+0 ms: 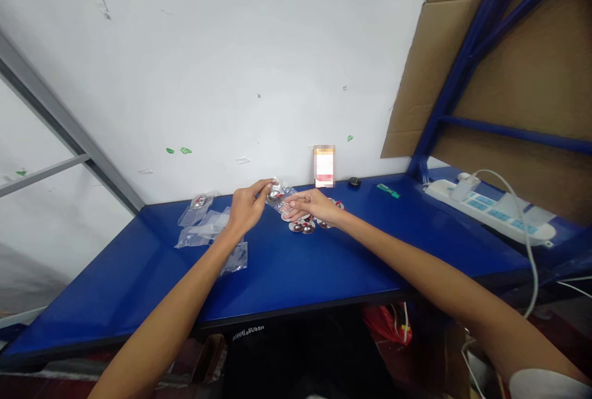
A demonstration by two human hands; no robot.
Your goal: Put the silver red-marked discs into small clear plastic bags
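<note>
My left hand (248, 206) is closed, its thumb and fingertips pinching a round silvery metal disc (275, 194) with a small red part. A clear plastic bag (289, 192) sits between my two hands, right beside that disc. My right hand (313, 204) has its fingers bent together at the bag's edge and seems to grip it. Several similar silvery discs (296, 226) with red parts lie on the blue table (296, 275) under and behind my right hand, which partly hides them.
Clear plastic bags (208, 226) lie at the left, one with a disc (200, 201) inside. A blurred card (324, 166) leans on the wall. Farther right are a black round object (354, 182), a green strip (388, 190) and a white power strip (490, 211) with a cable.
</note>
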